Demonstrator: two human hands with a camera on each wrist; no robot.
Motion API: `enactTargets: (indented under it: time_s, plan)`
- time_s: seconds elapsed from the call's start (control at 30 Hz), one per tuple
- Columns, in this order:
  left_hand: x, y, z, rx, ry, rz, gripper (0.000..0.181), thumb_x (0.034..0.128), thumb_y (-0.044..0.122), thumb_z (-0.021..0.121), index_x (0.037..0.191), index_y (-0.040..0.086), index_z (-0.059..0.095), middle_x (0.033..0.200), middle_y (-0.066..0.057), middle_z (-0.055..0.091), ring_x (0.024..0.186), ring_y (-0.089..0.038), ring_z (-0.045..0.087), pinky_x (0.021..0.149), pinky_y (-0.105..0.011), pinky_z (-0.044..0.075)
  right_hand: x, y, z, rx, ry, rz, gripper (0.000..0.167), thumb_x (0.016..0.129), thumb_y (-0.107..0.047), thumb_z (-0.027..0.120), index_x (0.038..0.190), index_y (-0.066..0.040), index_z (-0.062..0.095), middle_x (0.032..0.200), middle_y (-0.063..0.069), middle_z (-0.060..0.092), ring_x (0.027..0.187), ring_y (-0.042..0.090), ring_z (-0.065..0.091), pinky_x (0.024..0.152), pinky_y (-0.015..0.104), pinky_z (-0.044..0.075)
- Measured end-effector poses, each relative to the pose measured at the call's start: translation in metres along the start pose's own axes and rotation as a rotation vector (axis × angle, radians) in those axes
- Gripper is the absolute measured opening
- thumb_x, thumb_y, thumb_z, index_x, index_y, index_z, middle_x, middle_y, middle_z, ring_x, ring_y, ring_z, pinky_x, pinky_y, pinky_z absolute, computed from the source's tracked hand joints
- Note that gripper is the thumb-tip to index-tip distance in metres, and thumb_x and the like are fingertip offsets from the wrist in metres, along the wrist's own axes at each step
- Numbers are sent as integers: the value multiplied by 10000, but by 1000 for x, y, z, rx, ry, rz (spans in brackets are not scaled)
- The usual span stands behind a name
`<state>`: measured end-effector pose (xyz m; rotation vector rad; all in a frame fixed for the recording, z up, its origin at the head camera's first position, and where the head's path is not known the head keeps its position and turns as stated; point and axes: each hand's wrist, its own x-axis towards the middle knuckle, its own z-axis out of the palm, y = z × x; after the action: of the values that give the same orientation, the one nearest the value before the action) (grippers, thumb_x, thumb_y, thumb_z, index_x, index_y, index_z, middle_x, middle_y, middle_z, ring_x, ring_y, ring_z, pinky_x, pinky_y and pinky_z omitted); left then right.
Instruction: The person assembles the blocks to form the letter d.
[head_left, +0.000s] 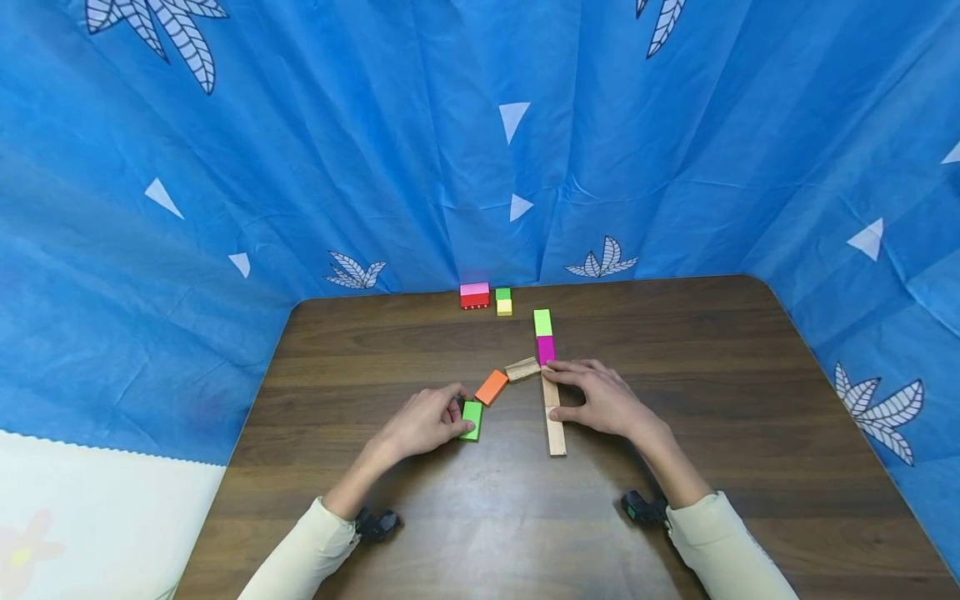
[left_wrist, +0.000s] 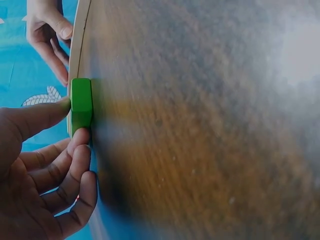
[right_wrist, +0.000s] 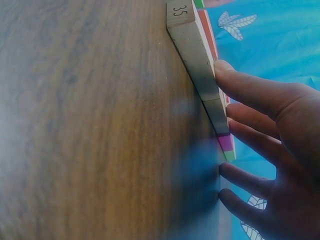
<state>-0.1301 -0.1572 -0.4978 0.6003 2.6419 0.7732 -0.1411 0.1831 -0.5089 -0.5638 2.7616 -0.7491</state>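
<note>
L hand (head_left: 426,423): thumb + index in a pinch, other fingers loosely bent. R hand (head_left: 603,402): fingers fairly straight, slightly spread, thumb apart fr. index. L forearm (head_left: 358,485) & R forearm (head_left: 673,467) reach fwd, angled inward; hands well apart.

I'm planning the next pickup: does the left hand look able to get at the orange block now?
Probably yes: the orange block lies close to the left hand, its top uncovered. The hand would likely first have to release the green block it holds.
</note>
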Motion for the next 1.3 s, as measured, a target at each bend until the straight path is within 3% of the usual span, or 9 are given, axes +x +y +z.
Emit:
enactTargets:
  time_s: [0.63, 0.87, 1.07, 1.3]
  plan:
    - [2, -2, 7, -35, 41, 25, 360, 969, 295, 820, 1244, 116, 670, 841, 60, 691, 667, -36, 593, 606, -218, 467, -2, -2, -1, 3, 7, 3, 741, 925, -462, 839, 1583, -276, 555, 1704, 28, 476, 1535, 442, 429, 1182, 832, 275]
    - [5, -5, -1, -38, 45, 8, 372, 990, 334, 793, 1269, 119, 673, 849, 69, 704, 660, -24, 609, 607, -219, 481, -1, -1, 0, 0, 14, -3, 734, 924, -469, 837, 1577, -275, 564, 1701, 29, 480, 1535, 448, 428, 1166, 858, 265]
    - [20, -11, -16, -35, 88, 2, 365, 998, 332, 781, 1251, 87, 687, 876, 32, 720, 694, -59, 609, 644, -250, 489, -2, -1, 0, 7, 13, -3, 745, 917, -469, 843, 1580, -281, 559, 1699, 28, 482, 1535, 442, 429, 1170, 854, 267]
    - [56, -21, -34, -2, 183, 32, 351, 1008, 301, 767, 1268, 77, 693, 1130, -80, 731, 922, -166, 709, 848, -367, 601, -1, -1, 0, 8, 7, -7, 744, 921, -475, 839, 1582, -280, 557, 1700, 26, 481, 1530, 439, 433, 1169, 853, 269]
